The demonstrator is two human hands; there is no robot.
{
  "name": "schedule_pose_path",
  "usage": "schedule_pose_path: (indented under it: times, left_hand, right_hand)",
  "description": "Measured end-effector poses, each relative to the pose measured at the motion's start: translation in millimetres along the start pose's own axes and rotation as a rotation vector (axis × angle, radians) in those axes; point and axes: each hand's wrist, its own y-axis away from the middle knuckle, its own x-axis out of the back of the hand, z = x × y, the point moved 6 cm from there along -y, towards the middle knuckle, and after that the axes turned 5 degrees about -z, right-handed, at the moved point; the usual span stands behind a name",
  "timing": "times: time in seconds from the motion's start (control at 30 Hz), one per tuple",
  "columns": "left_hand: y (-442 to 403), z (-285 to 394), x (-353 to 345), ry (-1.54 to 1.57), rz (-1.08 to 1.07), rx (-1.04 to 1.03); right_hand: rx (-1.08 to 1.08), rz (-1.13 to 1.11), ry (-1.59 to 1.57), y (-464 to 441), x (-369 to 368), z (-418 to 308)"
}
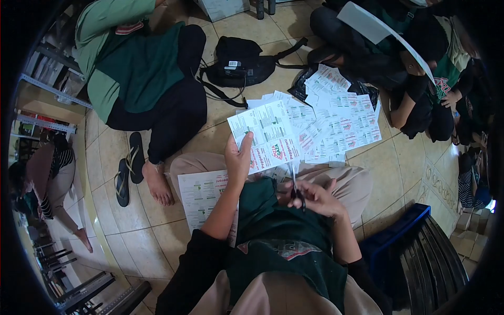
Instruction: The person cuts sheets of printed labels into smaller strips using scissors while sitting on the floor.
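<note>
My left hand (239,157) grips a printed label sheet (266,135) by its lower left side, thumb on top. The sheet carries green and red print, including "Pepperoni" and a pizza logo. Black-handled scissors (297,198) sit in my right hand (316,198), their blades pointing up at the lower right edge of the sheet. Whether the blades touch the paper I cannot tell. Another printed sheet (199,202) lies over my leg at the left. In front of me a pile of cut and uncut label sheets (344,123) covers the floor, partly on a black plastic bag (300,86).
A black bag with straps (241,60) lies on the tiles ahead. A person (142,68) sits at the left, beside black flip-flops (129,168). Another person (362,47) sits at the right near a white sheet (373,26). A blue-edged black crate (420,252) stands at my right.
</note>
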Motion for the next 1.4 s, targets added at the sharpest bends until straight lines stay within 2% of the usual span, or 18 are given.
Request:
schedule_pose_path:
  times: [0.07,0.1,0.4,1.4]
  left_hand:
    - [0,1,3,-0.013,0.04,-0.028]
    - [0,1,3,-0.012,0.041,-0.027]
    - [0,1,-1,0.003,-0.012,-0.069]
    - [0,-6,0,-0.018,-0.002,-0.072]
  right_hand:
    - [0.075,-0.205,-0.089,3,-21,-6]
    - [0.021,-0.248,-0.117,4,-25,-5]
    - [0.078,-0.139,-0.26,-21,-29,-19]
    - [0.067,-0.132,-0.231,-28,-30,-17]
